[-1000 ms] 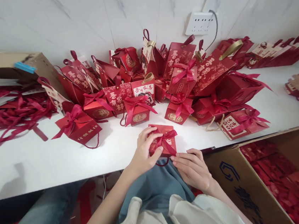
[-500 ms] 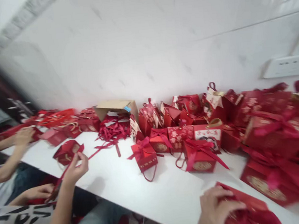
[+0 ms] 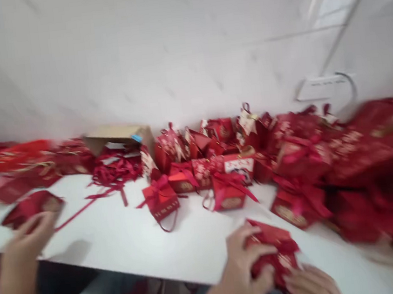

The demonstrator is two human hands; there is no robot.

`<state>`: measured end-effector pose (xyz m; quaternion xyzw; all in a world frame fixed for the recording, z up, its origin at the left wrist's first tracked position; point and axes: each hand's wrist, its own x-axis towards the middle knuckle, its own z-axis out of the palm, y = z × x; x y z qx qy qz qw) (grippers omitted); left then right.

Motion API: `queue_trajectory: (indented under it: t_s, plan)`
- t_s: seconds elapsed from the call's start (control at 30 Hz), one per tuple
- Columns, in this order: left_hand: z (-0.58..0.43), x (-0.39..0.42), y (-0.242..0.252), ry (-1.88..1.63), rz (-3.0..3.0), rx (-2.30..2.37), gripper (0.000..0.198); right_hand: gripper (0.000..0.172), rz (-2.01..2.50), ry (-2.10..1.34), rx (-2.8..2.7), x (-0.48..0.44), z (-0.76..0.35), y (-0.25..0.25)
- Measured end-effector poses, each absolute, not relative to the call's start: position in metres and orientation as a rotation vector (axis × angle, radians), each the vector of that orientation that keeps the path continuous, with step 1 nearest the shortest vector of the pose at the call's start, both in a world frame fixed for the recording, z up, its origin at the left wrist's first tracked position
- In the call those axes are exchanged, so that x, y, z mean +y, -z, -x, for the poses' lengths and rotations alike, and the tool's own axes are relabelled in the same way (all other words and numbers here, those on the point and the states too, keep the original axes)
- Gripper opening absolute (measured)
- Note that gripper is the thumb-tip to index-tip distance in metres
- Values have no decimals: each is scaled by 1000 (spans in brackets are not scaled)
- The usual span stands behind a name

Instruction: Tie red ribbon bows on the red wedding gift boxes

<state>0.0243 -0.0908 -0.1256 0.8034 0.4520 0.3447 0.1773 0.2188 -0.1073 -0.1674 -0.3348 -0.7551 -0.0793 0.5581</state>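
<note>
The picture is smeared by motion. At the bottom right, my left hand [image 3: 246, 265] curls round a small red gift box with a ribbon bow [image 3: 276, 251] at the near edge of the white table [image 3: 122, 239]. My right hand [image 3: 311, 284] touches the same box from below right, its fingers bent against it. Behind the box stands a crowd of red ribboned gift boxes and bags [image 3: 227, 172] along the wall.
Another person's hand [image 3: 26, 237] reaches up at the far left beside a red box [image 3: 30, 206]. An open cardboard box [image 3: 118, 136] with loose red ribbons [image 3: 115, 172] sits at the back. A wall socket [image 3: 320, 88] is on the tiled wall.
The view has swung back to the right after turning left, and my hands with the red box are fuller in view. The other person's hand has shifted left and lower.
</note>
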Motion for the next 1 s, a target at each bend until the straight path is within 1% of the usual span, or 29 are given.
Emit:
queue_trajectory:
  t_s: [0.1, 0.27, 0.4, 0.47, 0.53, 0.6, 0.67, 0.73, 0.8, 0.87, 1.0]
  plan:
    - [-71, -101, 143, -1084, -2182, 1204, 30, 27, 893, 96, -1918, -137, -236, 144]
    - [-60, -89, 148, -1217, -2357, 1130, 29, 25, 936, 41, -1929, -146, -244, 138]
    - [-54, -97, 138, -1306, -2420, 1052, 27, 18, 1016, -81, -1738, -141, -252, 134]
    - [-52, -97, 133, -1402, -2280, 1054, 25, 19, 1179, -193, -1593, -133, -256, 132]
    - [-50, -89, 127, -1454, -2055, 1180, 22, 23, 1377, -350, -1468, -122, -258, 132]
    - [-48, -74, 120, -1355, -1848, 1350, 18, 30, 1500, -523, -1415, -109, -259, 132]
    - [-49, -59, 113, -1129, -1720, 1453, 19, 36, 1530, -658, -1420, -97, -256, 131]
    - [-51, -48, 106, -896, -1680, 1492, 30, 43, 1536, -739, -1444, -89, -252, 129]
    - [-55, -45, 102, -754, -1697, 1518, 41, 46, 1538, -786, -1457, -84, -247, 128]
    - [-58, -46, 100, -704, -1718, 1538, 42, 46, 1527, -817, -1453, -82, -243, 128]
    - [-60, -55, 106, -810, -1663, 1483, 31, 41, 1448, -859, -1396, -81, -239, 131]
